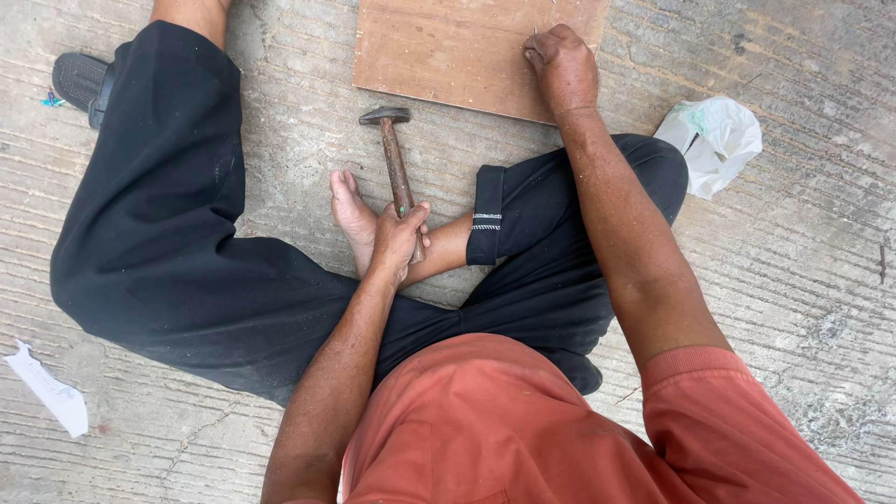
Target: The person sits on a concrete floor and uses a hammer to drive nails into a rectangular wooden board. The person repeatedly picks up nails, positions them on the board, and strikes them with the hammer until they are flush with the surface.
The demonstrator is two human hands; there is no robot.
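Observation:
My left hand [399, 238] grips the wooden handle of a hammer [394, 159], whose metal head points away from me and rests near the concrete floor. My right hand [560, 65] reaches forward onto a flat brown wooden board [448, 47], fingers pinched together on a small nail at the board's right part. I sit on the floor in black trousers and a reddish shirt, one bare foot [350, 210] just beside my left hand.
A crumpled white plastic bag [714, 140] lies on the concrete to the right of my knee. A torn scrap of white paper [47, 392] lies at lower left. A black sandal [79, 84] is at upper left.

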